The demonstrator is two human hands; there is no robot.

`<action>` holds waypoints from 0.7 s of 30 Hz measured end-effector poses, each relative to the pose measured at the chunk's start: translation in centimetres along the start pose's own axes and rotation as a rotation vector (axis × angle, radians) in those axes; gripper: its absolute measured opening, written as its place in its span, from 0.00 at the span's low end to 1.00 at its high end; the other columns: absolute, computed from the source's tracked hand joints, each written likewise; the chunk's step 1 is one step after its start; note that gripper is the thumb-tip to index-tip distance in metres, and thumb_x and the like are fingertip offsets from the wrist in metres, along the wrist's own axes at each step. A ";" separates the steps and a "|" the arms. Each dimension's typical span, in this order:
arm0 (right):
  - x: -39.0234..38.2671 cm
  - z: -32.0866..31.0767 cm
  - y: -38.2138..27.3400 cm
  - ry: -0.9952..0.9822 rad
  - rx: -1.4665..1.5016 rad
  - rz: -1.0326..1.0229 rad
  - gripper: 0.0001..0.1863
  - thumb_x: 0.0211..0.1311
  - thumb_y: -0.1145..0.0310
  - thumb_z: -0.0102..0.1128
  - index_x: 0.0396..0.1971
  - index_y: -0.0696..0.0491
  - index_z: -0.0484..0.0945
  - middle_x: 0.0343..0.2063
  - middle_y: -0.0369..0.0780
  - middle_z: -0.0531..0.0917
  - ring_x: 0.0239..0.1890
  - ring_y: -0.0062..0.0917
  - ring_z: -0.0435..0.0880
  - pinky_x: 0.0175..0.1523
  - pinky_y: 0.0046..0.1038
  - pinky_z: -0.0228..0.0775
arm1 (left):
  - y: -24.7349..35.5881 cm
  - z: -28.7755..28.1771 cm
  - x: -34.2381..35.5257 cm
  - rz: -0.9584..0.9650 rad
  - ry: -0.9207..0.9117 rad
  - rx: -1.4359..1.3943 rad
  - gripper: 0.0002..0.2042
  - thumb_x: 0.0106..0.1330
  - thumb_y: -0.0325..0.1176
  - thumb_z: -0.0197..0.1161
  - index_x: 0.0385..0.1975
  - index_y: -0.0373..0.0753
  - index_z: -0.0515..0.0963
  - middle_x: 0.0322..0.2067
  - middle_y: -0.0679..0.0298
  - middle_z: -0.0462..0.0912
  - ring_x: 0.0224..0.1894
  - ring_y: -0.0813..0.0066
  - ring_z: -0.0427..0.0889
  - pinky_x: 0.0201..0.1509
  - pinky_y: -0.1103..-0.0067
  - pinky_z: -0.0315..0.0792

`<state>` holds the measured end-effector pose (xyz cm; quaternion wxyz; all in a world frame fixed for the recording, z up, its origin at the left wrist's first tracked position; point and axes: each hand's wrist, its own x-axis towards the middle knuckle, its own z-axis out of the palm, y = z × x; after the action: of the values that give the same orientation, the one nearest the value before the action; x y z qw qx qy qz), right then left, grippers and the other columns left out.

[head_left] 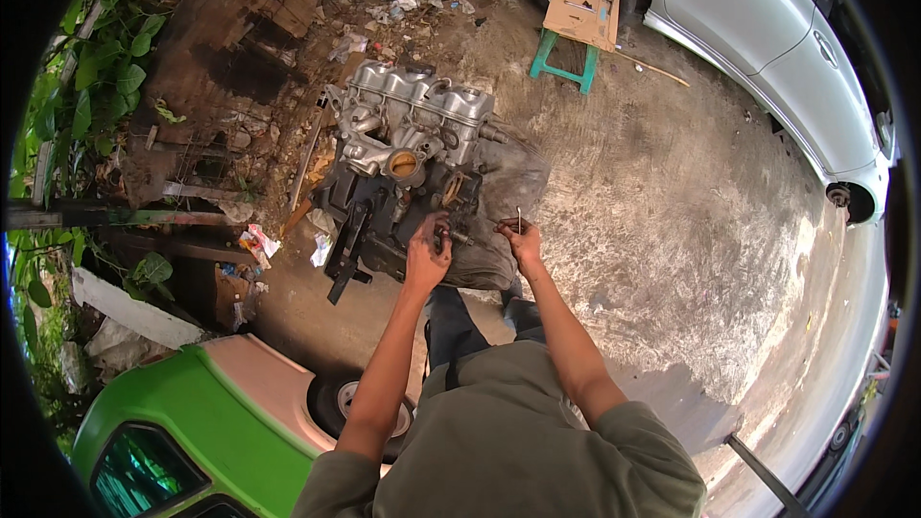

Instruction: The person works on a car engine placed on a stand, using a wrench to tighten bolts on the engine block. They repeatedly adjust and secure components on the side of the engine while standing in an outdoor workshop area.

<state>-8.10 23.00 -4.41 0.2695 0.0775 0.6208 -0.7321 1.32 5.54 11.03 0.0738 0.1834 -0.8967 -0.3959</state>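
Green vines (91, 105) crowd the left border, where we see a green-and-beige car (221, 403) press its rounded bodywork close below, leaving only a narrow strip of ground beside the work. Above it lies a scorched-looking brown panel (206, 48), flat and rough, its edge strewn with crumpled litter (413, 0).

At centre left we find the engine (422, 96), a ribbed, dull silver casting over black, oil-darkened metal, with a round brownish opening facing the person. The left hand (429, 247), fingers curled and smudged, is at the engine's near lower edge; we cannot tell whether it grips anything. Just right, above a wrinkled grey sheet (518, 168), the right hand (519, 243) pinches a slim metal rod (519, 216), upright between fingertips.

Farther right we see a green stool (561, 65) topped with tan board, then stained, grainy concrete (672, 192) stretching broadly to a smooth silver car (748, 10) along the curved right edge.
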 end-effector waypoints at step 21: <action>6.7 4.5 8.3 0.183 -0.037 -0.088 0.10 0.56 0.76 0.70 0.36 0.60 0.82 0.31 0.41 0.86 0.35 0.22 0.83 0.44 0.26 0.73 | -6.4 4.6 4.8 0.275 0.092 0.433 0.29 0.54 0.29 0.53 0.62 0.40 0.69 0.68 0.58 0.64 0.72 0.56 0.59 0.69 0.49 0.59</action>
<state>-8.66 16.02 -13.65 0.1806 0.1117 0.6589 -0.7217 -2.66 2.80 3.13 0.1265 0.0889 -0.9728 -0.1723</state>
